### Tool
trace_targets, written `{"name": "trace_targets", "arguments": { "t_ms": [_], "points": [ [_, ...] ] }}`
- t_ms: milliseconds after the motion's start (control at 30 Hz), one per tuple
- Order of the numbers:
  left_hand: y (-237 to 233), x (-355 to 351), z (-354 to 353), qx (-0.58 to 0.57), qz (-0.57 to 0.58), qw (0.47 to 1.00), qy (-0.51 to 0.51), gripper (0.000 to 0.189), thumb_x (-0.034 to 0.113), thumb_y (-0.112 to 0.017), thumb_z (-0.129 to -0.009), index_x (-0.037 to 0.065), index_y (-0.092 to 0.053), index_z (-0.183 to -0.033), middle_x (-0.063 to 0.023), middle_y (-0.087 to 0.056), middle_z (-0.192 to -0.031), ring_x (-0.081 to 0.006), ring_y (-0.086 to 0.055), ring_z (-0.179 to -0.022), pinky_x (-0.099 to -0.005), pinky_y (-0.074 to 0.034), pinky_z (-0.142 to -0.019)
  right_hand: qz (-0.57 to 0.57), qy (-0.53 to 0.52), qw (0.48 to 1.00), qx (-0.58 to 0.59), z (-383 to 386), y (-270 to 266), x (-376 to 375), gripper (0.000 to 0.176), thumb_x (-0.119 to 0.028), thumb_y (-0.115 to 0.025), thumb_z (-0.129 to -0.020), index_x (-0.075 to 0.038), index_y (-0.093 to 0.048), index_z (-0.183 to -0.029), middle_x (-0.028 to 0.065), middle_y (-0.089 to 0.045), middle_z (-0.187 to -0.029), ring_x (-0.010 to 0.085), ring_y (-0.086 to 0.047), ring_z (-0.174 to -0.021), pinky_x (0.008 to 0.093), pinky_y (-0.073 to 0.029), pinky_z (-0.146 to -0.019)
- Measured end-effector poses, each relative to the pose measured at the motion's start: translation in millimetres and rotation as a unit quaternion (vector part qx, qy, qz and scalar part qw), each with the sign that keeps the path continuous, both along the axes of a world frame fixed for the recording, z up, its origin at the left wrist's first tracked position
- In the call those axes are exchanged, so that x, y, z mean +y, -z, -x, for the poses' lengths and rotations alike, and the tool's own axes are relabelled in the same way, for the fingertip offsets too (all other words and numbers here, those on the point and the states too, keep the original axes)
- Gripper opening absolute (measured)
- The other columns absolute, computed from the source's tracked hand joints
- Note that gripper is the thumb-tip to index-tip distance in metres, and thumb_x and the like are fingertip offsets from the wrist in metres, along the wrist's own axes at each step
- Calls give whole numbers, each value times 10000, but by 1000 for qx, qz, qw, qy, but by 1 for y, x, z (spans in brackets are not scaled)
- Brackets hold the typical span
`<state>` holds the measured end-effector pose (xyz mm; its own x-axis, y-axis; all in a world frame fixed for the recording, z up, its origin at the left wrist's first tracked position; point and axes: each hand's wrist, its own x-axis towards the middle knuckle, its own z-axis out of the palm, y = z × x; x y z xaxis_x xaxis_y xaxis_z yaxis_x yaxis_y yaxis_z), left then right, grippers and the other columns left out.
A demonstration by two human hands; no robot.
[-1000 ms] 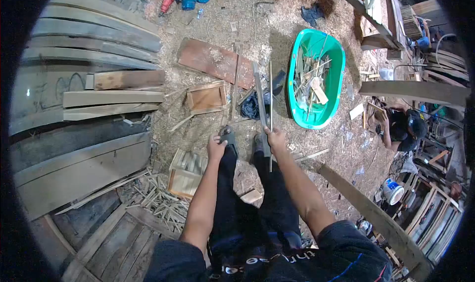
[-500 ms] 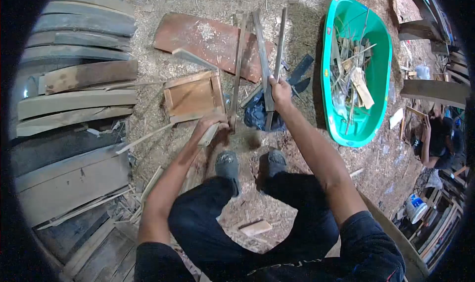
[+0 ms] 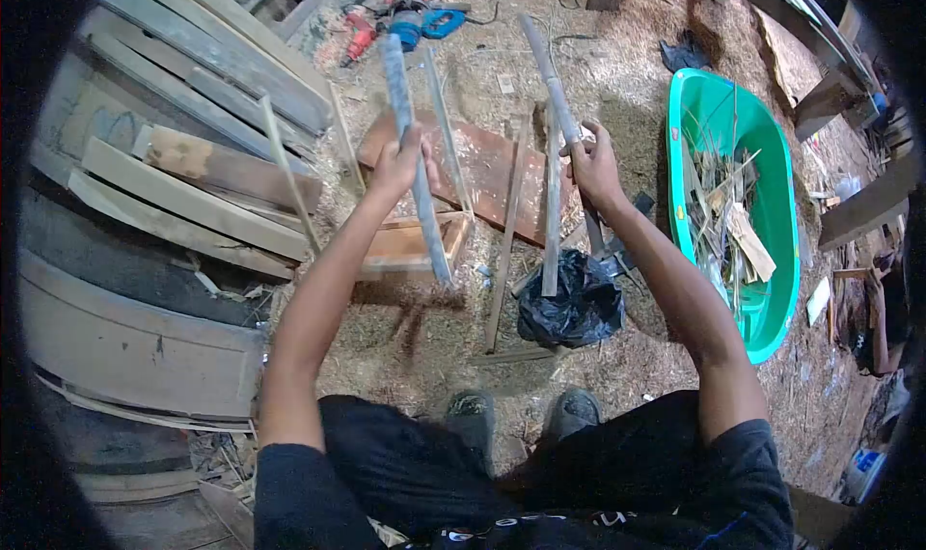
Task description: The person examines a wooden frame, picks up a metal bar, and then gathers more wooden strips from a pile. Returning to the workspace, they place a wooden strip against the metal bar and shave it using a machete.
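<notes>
My left hand (image 3: 402, 167) is closed around a greyish wooden strip (image 3: 397, 82) that stands up at a slant over a small wooden frame box (image 3: 410, 243). Further right, my right hand (image 3: 596, 167) grips a long grey stick (image 3: 546, 68) near its middle, thumb and fingers around it. Another grey strip (image 3: 552, 232) hangs or stands just left of that hand; whether it touches the fingers I cannot tell. Below it lies a black plastic bag (image 3: 571, 304). A reddish-brown board (image 3: 487, 169) lies on the floor behind the strips.
A green tub (image 3: 683, 261) full of wood scraps stands at the right. Planks (image 3: 193, 203) are stacked at the left. Red (image 3: 360, 35) and blue (image 3: 442, 22) power tools lie at the top. Another person's arm (image 3: 879, 328) shows at the far right.
My left hand has risen and now holds a grey strip upright. My right hand has moved right with its stick. The view has shifted, showing the tools at the top.
</notes>
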<state>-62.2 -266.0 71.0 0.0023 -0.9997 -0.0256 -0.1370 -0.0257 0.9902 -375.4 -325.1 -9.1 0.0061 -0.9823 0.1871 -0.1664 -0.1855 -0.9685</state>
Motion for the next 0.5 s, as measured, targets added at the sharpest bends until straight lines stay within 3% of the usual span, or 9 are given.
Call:
{"name": "trace_targets", "arguments": {
  "t_ms": [67, 167, 267, 333, 433, 500],
  "points": [
    [1, -24, 6, -29, 5, 996, -84, 622, 585, -369, -990, -1, -537, -865, -117, -610, -606, -208, -645, -539, -330, -547, -534, -10, -8, 1000, -27, -13, -37, 24, 396, -170, -514, -991, 17, -448, -1335, 94, -669, -873, 112, -571, -582, 259, -470, -508],
    [28, -39, -1, -2, 11, 998, -56, 680, 626, -355, -974, -18, -558, -892, -126, -629, -626, -204, -651, -546, -330, -544, -517, -148, -87, 985, -25, -15, -48, 45, 322, -164, -550, -984, 53, -524, -1220, 102, -690, -970, 122, -607, -727, 271, -506, -668],
    [43, -26, -6, -28, 1, 999, -19, 703, 647, -353, -964, -19, -570, -910, -126, -636, -634, -195, -647, -538, -326, -547, -524, -200, -173, 957, -118, -23, -58, 79, 237, -108, -555, -967, 34, -542, -1158, 115, -682, -970, 192, -631, -801, 338, -540, -723],
    [37, -18, -6, -33, -25, 999, -1, 697, 643, -340, -970, -15, -566, -931, -117, -646, -670, -190, -646, -559, -310, -551, -549, -219, -210, 939, -159, -36, -66, 92, 211, -107, -581, -959, 26, -538, -1117, 126, -677, -963, 194, -634, -814, 336, -540, -723],
    [22, -16, 0, 23, -84, 996, -27, 637, 618, -383, -971, 1, -542, -979, -117, -648, -758, -193, -657, -631, -317, -562, -562, -234, -240, 927, -170, -63, -70, 107, 219, -96, -634, -935, 8, -523, -1093, 123, -658, -923, 191, -651, -819, 328, -552, -715],
    [24, -17, 12, 113, -58, 991, -52, 565, 569, -420, -980, 15, -520, -1023, -117, -638, -818, -199, -659, -675, -331, -574, -572, -228, -265, 927, -136, -76, -57, 104, 232, -86, -640, -931, 8, -518, -1104, 108, -651, -904, 190, -657, -805, 323, -561, -715]
  ]
}}
